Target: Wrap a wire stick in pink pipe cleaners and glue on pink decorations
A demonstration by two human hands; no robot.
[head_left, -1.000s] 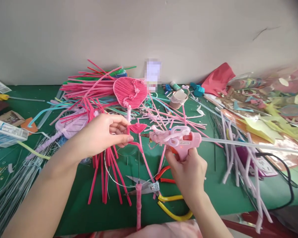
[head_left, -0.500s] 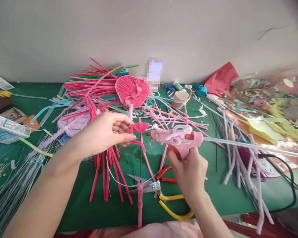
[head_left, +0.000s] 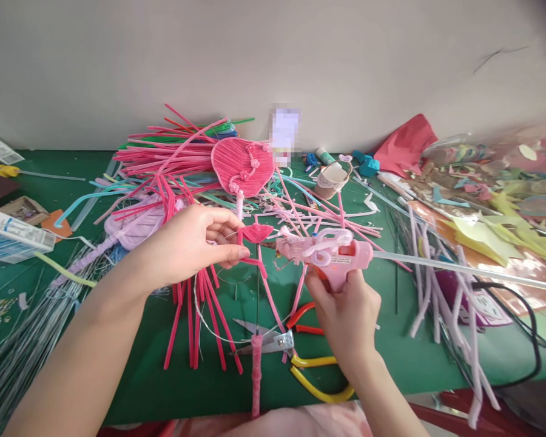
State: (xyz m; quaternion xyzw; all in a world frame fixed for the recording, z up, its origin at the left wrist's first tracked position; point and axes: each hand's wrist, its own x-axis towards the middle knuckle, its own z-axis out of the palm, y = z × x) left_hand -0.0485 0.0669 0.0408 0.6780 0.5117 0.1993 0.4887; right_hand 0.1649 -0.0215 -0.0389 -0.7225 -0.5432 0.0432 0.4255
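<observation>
With fingers pinched together, my left hand (head_left: 222,240) holds a bent pink pipe cleaner (head_left: 257,263) beside a small dark-pink petal shape (head_left: 257,233). This petal shape sits at the top of a thin upright wire (head_left: 257,297), whose lower end runs into a pink wrapped handle (head_left: 256,376). My right hand (head_left: 346,309) is closed around the grip of a pink glue gun (head_left: 337,258) with a long clear glue stick out of its back. The gun's nozzle points left, close to the petal shape's underside; whether it touches, I cannot tell. Below lie scissors (head_left: 318,388) with open blades.
A pink heart-shaped fan (head_left: 243,161) lies beyond my hands, near many pink pipe cleaners (head_left: 164,155). A small cup (head_left: 331,182) stands at the back. Wires (head_left: 22,358) fill the left, lilac pipe cleaners (head_left: 471,340) and a black cord (head_left: 537,346) the right.
</observation>
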